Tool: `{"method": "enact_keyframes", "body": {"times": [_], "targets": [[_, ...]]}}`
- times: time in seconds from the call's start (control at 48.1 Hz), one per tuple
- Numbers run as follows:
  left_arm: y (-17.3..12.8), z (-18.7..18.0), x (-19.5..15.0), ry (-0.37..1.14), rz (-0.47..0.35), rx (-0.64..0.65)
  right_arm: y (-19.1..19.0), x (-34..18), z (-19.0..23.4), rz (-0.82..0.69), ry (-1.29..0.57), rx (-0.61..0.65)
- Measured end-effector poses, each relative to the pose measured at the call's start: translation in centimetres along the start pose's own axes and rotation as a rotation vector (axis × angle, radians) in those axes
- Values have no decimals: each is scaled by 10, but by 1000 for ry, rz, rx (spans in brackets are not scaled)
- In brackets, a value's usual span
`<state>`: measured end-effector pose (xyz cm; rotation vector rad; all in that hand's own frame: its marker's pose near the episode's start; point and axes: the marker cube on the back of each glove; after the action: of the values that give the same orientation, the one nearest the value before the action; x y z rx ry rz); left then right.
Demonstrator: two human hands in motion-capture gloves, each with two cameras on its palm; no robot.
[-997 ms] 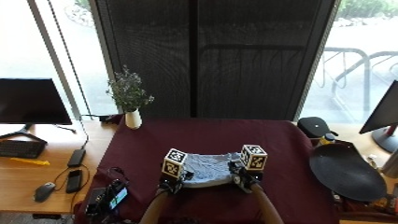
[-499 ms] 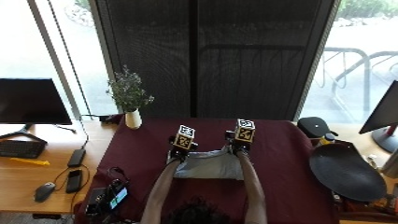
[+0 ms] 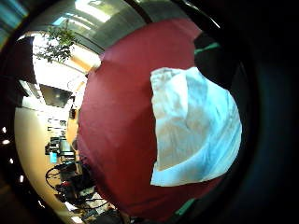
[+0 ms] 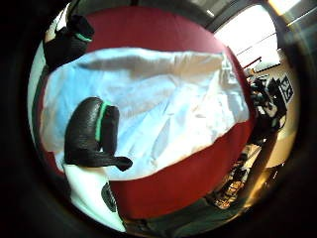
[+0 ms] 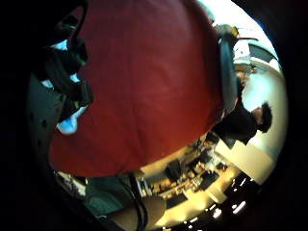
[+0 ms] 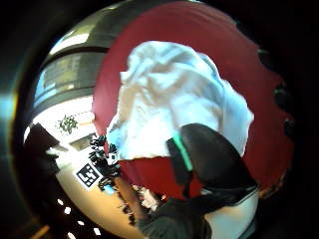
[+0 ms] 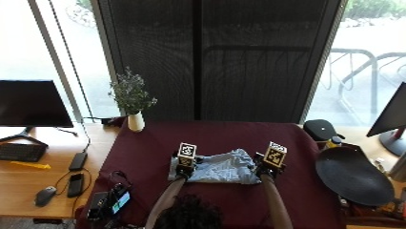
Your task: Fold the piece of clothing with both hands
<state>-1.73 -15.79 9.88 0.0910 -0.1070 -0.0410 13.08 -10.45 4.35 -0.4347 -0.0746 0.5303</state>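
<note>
Hands (image 7: 184, 168) drawn back nearer; rumpled pale-blue garment (image 7: 218, 168) between.

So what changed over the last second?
Both hands, left and right, carried the garment away from the person to mid-table, then drew back nearer. It now lies flatter between them on the red cloth. The vase and everything on the side desks stayed put.

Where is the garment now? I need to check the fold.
In the outside view, the garment lies mid-table on the maroon cloth, between both hands.
</note>
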Motion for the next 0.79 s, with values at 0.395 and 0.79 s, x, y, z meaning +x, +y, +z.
{"method": "enact_keyframes", "body": {"times": [0.395,0.79], "targets": [[52,49,20,216,-72,-354,-11,-5,49,51,-234,-107],[36,14,2,348,-97,-236,8,-67,-2,-48,-746,62]]}}
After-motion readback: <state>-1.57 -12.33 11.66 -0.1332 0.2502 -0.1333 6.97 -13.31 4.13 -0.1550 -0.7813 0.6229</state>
